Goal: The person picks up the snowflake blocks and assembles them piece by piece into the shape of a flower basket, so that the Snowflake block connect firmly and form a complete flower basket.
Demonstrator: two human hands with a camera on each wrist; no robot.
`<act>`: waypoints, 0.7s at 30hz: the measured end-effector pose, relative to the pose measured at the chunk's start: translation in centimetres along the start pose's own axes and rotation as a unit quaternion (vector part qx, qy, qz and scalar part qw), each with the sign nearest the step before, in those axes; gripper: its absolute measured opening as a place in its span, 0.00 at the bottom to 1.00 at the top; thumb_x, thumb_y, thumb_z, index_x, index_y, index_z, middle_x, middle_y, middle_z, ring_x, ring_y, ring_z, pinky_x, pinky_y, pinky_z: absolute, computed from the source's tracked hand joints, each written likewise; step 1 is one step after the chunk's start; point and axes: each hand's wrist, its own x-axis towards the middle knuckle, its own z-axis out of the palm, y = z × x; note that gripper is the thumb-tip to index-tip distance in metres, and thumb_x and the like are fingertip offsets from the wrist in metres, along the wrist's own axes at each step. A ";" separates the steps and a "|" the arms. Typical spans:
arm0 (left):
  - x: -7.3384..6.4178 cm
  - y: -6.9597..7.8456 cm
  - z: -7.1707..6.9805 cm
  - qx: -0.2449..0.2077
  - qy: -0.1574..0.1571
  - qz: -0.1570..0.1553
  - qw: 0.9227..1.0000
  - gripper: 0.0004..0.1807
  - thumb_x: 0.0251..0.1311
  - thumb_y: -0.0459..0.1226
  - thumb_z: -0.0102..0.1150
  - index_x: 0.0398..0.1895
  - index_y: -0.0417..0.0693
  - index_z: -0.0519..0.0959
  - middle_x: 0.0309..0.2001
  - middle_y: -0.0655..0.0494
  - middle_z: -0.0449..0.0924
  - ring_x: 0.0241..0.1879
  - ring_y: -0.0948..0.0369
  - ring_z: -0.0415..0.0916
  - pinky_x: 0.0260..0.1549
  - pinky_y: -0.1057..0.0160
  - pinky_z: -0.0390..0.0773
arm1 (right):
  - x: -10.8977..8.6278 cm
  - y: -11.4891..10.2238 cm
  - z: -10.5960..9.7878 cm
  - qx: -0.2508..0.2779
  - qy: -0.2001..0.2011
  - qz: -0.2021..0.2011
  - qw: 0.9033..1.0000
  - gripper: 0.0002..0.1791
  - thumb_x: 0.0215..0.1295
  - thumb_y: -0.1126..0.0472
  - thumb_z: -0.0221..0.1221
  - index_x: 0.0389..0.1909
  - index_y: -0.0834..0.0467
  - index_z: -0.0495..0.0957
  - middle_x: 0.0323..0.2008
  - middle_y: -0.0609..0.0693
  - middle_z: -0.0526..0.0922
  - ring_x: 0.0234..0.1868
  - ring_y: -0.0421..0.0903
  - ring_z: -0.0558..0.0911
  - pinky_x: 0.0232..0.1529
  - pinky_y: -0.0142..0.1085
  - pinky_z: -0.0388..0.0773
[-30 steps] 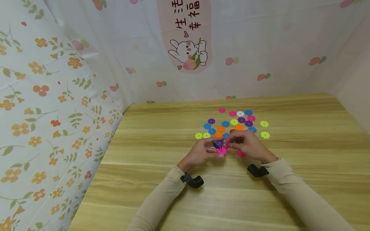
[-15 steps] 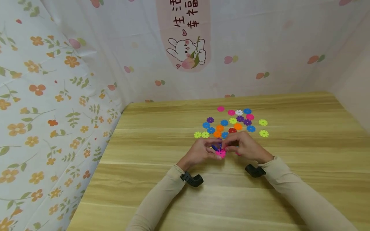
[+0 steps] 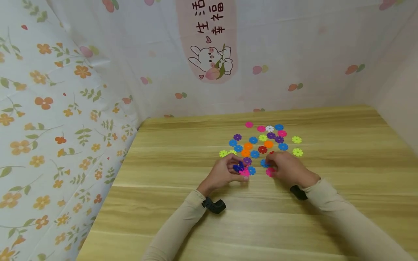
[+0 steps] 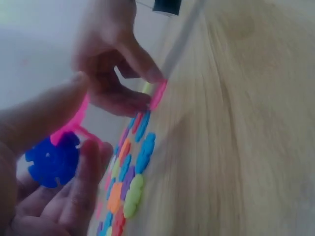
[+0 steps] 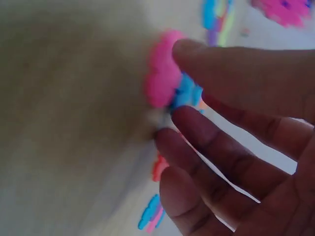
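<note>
My left hand pinches a small build of flower-shaped interlocking discs between thumb and fingers, above the table. It joins pink discs with dark blue discs; the fingers hide part of it. Farther right, my right hand reaches down to a pink disc lying on the table. Its thumb tip overlaps that disc in the right wrist view, while the other fingers are bent loosely and spread apart. A blue disc lies beside the right fingertips, partly covered.
Many loose discs lie behind the hands, among them orange, red, white, purple and yellow-green ones. Another blue disc lies by the left hand. The wooden table ends at a patterned curtain.
My right hand has left the build and moved right, down to the pink disc on the table. My left hand keeps the build, shifted slightly left and turned.
</note>
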 end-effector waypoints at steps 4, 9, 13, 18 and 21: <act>0.1 0.2 0.3 0.008 0.006 0.007 1.000 0.29 0.42 0.28 0.73 0.48 0.39 0.69 0.47 0.50 0.78 0.42 0.62 0.78 0.39 0.65 0.78 | -0.1 0.0 0.6 -0.031 0.010 -0.019 0.999 0.11 0.42 0.73 0.69 0.27 0.59 0.79 0.24 0.46 0.76 0.24 0.41 0.71 0.29 0.36 0.74; 0.1 0.2 0.5 0.046 0.015 0.030 0.998 0.31 0.46 0.34 0.71 0.55 0.50 0.68 0.48 0.53 0.77 0.40 0.63 0.79 0.38 0.66 0.78 | 0.0 0.1 0.7 0.014 -0.002 -0.020 1.000 0.12 0.41 0.76 0.68 0.27 0.60 0.80 0.25 0.46 0.75 0.25 0.42 0.70 0.28 0.35 0.73; 0.2 0.1 0.6 0.097 0.008 0.067 0.993 0.31 0.53 0.39 0.66 0.62 0.56 0.68 0.51 0.51 0.74 0.37 0.64 0.79 0.37 0.67 0.78 | -0.1 0.3 0.4 0.070 -0.025 -0.006 0.997 0.12 0.45 0.77 0.64 0.25 0.57 0.81 0.25 0.45 0.77 0.27 0.42 0.72 0.29 0.35 0.74; 0.3 0.0 0.7 0.155 0.004 0.088 0.984 0.26 0.57 0.40 0.63 0.60 0.52 0.70 0.50 0.53 0.75 0.35 0.65 0.77 0.35 0.68 0.78 | 0.2 0.2 0.1 0.105 -0.020 -0.013 0.994 0.12 0.51 0.76 0.62 0.26 0.54 0.82 0.26 0.42 0.80 0.30 0.42 0.75 0.32 0.36 0.76; 0.3 0.1 0.7 0.166 0.002 0.087 0.982 0.25 0.57 0.40 0.63 0.58 0.49 0.70 0.49 0.52 0.74 0.38 0.66 0.75 0.35 0.69 0.77 | 0.5 0.0 0.0 0.135 -0.002 -0.017 0.991 0.13 0.55 0.76 0.60 0.31 0.55 0.84 0.30 0.42 0.82 0.32 0.42 0.77 0.33 0.36 0.77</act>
